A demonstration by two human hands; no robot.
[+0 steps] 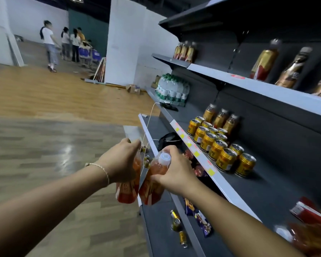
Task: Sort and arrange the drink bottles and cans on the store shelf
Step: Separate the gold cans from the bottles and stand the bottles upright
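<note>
Left bottle & right bottle held lower centre, off the shelf edge.
Left hand curled over its bottle's top; right hand wraps the other's shoulder under white cap. Prob. full plastic: weighty, slick wrap; grip neck/shoulder firmly.

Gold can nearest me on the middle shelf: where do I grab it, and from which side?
Grip the gold can round its side wall mid-height, coming from the open near side. It stands upright at the row's end, other cans crowd its far side, and the shelf above may hamper a top grab.
</note>
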